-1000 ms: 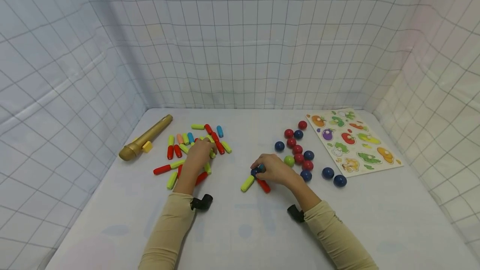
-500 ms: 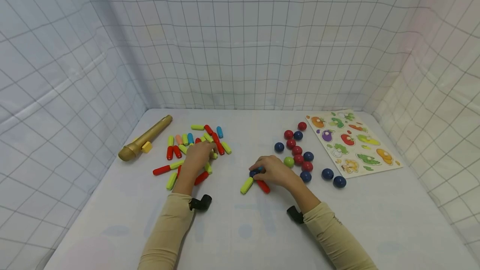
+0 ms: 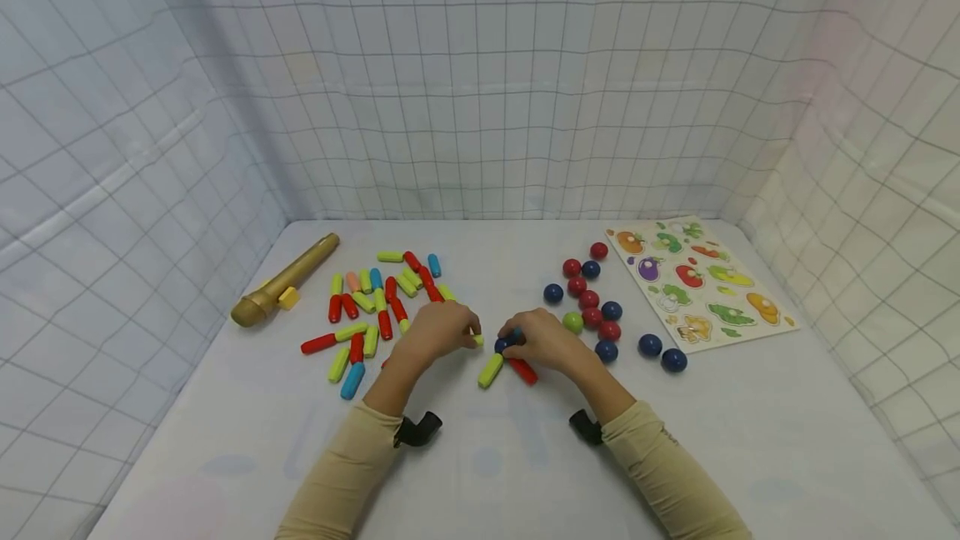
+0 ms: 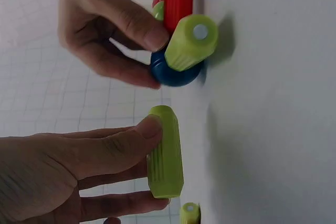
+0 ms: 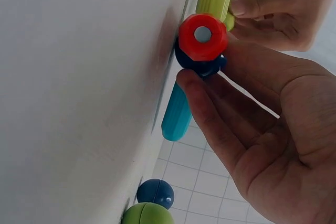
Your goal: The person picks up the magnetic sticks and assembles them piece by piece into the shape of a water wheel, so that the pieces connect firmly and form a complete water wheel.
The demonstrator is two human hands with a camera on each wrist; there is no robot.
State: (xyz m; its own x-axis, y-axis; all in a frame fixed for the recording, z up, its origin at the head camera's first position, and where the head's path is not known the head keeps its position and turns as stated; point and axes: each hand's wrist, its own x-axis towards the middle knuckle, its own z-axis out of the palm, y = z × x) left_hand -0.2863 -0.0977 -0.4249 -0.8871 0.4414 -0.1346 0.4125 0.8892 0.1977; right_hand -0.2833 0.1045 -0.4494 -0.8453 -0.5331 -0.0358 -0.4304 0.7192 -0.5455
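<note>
My left hand [image 3: 438,332] pinches a lime-green magnetic rod [image 4: 166,156] between thumb and fingers, raised a little off the table in the left wrist view. Facing it, my right hand [image 3: 551,342] holds a dark blue ball [image 4: 176,76] between thumb and fingertips. Three rods stick out from that ball: a lime-green rod [image 3: 491,371], a red rod [image 3: 523,370] and a light blue rod [image 5: 177,113]. A gap separates the left hand's rod from the ball in the left wrist view.
Several loose red, green, blue and orange rods [image 3: 352,382] lie on the left. Red, dark blue and green balls [image 3: 592,318] are scattered on the right, beside a vegetable picture board [image 3: 701,286]. A gold microphone-shaped thing [image 3: 288,277] lies far left. Gridded white curtains [image 3: 480,107] enclose the table.
My left hand has left the rod pile and moved right with a lime-green rod, close to the right hand. The right hand keeps its hold on the ball. The view has shifted slightly.
</note>
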